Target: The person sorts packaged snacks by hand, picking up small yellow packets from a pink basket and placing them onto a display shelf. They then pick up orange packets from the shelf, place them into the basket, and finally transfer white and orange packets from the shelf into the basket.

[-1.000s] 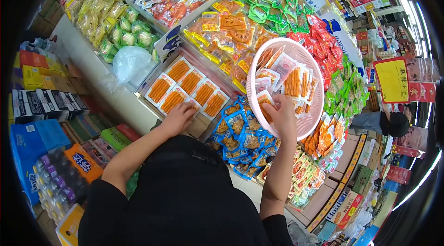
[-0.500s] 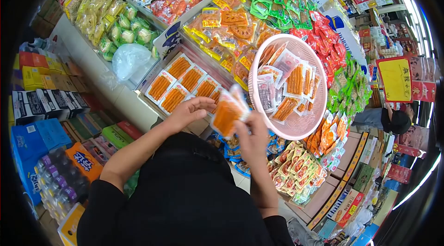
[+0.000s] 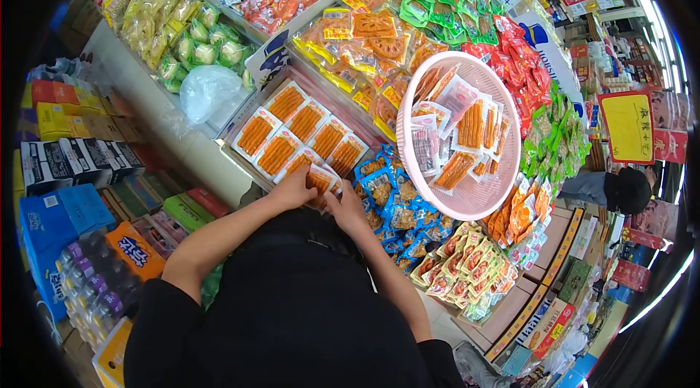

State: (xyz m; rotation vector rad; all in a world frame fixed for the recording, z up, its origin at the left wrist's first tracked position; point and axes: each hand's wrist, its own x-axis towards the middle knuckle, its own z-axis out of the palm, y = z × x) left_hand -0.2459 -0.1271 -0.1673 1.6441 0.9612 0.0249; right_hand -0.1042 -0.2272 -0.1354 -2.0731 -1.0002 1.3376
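left hand point(image 3: 292, 191) curled over orange packet point(image 3: 321, 179) at tray point(image 3: 235, 154) near edge, right hand point(image 3: 344, 207) pinched on same packet; pink basket point(image 3: 467, 207) perched just beside, above blue packets point(image 3: 397, 202)

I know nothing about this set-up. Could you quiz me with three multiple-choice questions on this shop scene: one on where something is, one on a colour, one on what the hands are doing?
1. Where is the pink basket?
A. on the floor
B. on top of the snack heaps
C. hung from a hook

2. What colour are the packets beside the right hand?
A. blue
B. black
C. white

3. How are the person's hands?
A. both raised and empty
B. both down on the orange packets
C. both gripping the basket

Answers:
1 B, it lies tilted on the heaped packets.
2 A, the blue packets lie by that hand.
3 B, the left hand and the right hand touch a packet in the nearest row.
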